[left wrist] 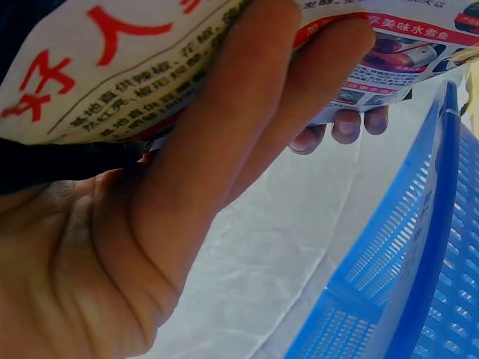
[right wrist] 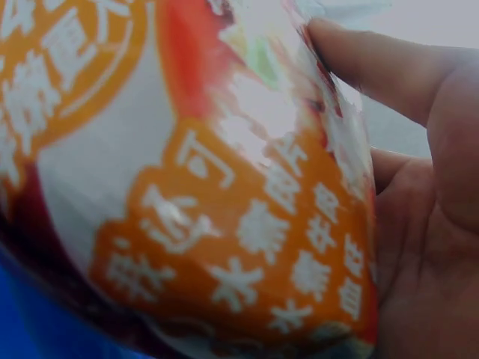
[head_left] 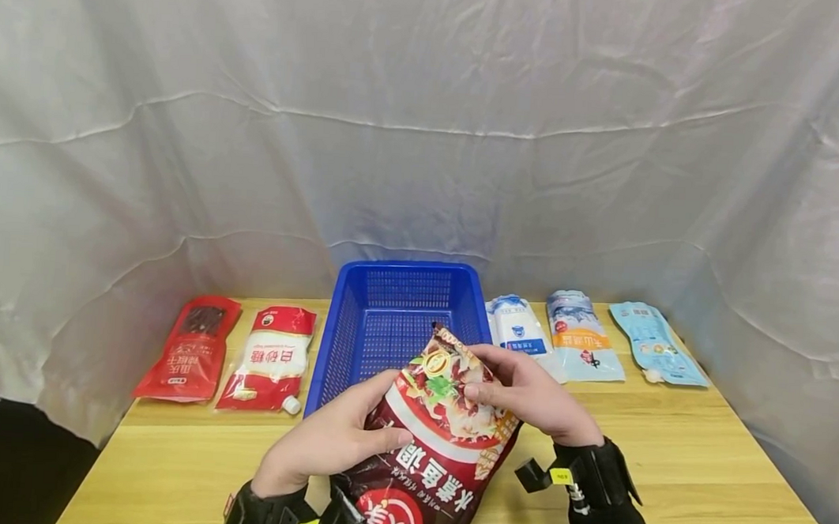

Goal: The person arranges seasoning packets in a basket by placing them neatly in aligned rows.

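Note:
Both hands hold a dark red seasoning packet (head_left: 445, 445) with a picture of a fish dish, tilted above the table in front of the blue basket. My left hand (head_left: 342, 432) grips its left side, thumb on the printed front and fingers behind; the left wrist view shows those fingers (left wrist: 224, 112) against the text-covered back. At the upper right edge my right hand (head_left: 537, 395) pinches the packet, thumb on the front and the other fingers mostly hidden behind. In the right wrist view the packet's orange label (right wrist: 254, 232) fills most of the picture.
A blue plastic basket (head_left: 326, 344) stands behind the packet. To its left lie a red dried-chilli packet (head_left: 190, 349) and a red-white sugar pouch (head_left: 270, 359). On its right are a white-blue packet (head_left: 519, 326), an orange-blue packet (head_left: 585, 338) and a light-blue spouted pouch (head_left: 657, 343). Grey curtains surround the table.

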Tool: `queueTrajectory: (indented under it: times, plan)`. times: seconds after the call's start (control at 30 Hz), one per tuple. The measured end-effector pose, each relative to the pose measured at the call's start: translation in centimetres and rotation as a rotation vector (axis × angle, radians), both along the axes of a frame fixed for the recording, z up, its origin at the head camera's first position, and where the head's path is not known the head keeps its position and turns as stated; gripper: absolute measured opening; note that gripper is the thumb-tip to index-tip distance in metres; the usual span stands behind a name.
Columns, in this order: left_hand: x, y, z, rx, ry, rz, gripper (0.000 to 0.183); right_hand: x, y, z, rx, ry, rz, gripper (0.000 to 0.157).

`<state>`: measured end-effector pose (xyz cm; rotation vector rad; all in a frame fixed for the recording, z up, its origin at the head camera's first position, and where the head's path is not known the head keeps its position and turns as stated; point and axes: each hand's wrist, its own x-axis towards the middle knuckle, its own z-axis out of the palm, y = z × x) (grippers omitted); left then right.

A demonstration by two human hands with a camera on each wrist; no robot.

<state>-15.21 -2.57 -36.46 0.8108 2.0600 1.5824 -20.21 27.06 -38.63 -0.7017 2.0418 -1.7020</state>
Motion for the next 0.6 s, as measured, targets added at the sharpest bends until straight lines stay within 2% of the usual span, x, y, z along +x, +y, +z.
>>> queueTrajectory:
  times: [0.2,0.33,0.47,0.6]
  plan:
    - [-0.1,-0.1,0.1,0.011,-0.010,-0.008,0.056,0.2,-0.4,0.1,0.012,0.029,-0.059,0.048]
    - [-0.2,-0.4,0.0,0.051,-0.053,-0.029,0.057,0.2,-0.6,0.0,-0.001,0.059,-0.118,0.046]
    - [-0.3,-1.0,-0.1,0.109,-0.097,-0.040,0.055,0.3,-0.5,-0.1,-0.045,0.027,-0.173,0.045]
    - [-0.2,-1.7,0.2,0.164,-0.114,-0.010,0.050,0.3,-0.4,-0.2,-0.138,-0.020,-0.216,0.043]
